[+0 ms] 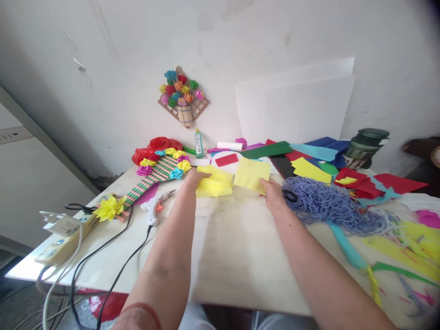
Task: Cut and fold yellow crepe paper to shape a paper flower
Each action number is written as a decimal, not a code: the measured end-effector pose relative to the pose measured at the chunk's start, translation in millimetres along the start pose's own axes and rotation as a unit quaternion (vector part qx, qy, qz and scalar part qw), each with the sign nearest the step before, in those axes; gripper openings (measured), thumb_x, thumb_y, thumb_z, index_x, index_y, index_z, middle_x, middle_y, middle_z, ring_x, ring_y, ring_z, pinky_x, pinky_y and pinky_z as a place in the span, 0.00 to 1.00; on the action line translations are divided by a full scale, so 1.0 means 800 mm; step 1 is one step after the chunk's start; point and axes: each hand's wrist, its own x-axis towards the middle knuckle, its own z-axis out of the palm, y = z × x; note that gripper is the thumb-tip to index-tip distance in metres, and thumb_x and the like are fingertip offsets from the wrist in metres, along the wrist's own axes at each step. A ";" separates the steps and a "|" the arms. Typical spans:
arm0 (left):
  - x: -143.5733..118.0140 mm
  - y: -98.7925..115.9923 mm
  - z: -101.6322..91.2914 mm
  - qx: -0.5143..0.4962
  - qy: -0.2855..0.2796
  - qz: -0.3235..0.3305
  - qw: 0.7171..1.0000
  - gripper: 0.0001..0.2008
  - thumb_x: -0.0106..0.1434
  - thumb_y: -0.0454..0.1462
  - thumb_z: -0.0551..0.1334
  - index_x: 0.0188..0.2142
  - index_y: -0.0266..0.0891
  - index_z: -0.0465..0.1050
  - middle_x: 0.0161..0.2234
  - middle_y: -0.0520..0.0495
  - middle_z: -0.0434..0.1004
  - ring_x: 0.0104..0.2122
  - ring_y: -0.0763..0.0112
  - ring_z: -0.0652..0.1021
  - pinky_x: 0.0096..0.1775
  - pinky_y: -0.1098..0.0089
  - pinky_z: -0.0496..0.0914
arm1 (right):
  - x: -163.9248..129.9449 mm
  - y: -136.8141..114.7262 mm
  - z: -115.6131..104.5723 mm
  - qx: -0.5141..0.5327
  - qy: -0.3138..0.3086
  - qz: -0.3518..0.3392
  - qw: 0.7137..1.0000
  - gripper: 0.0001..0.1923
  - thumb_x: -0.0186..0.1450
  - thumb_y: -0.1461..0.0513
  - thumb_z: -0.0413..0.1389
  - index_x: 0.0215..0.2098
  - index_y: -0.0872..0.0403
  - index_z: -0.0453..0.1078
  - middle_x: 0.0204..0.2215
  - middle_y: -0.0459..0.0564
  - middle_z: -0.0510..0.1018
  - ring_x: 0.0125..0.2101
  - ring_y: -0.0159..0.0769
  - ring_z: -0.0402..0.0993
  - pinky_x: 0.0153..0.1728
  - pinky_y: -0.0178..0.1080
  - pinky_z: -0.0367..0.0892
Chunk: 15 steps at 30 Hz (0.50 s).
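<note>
Your L hand (pixel 195 176) is clamped on a yellow sheet (pixel 215 182), thumb on top, just R of & a bit behind the glue gun (pixel 151 211). Your R hand (pixel 272 192) pinches a paler yellow sheet (pixel 252 173) at its lower R corner, farther R of the gun; both sheets are up off the table (pixel 223 256) as far as I can tell, inner edges v. close, can't tell if touching.

Rest, all w/ ref. to the gun: guitar-shaped craft (pixel 164 168) w/ paper flowers, behind & L; power strip (pixel 65 243) w/ white charger (pixel 63 225) plugged in, L; green bottle (pixel 199 149), upright, behind & R; red rectangle (pixel 227 160), behind & R, past your sheets. Blue yarn pile (pixel 330 206) is well R, w/ a black loop (pixel 289 195) at its near L edge, just beside your R hand. Dark green container (pixel 362 149): far R, at the back.
</note>
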 end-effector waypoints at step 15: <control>-0.120 -0.027 0.034 0.056 -0.305 -0.107 0.945 0.29 0.32 0.34 0.72 0.37 0.34 0.68 0.32 0.40 0.76 0.31 0.57 0.77 0.34 0.59 0.71 | -0.005 -0.030 -0.019 0.175 -0.006 -0.032 0.984 0.08 0.46 0.62 0.56 0.26 0.55 0.65 0.17 0.41 0.71 0.16 0.29 0.67 0.08 0.29 0.53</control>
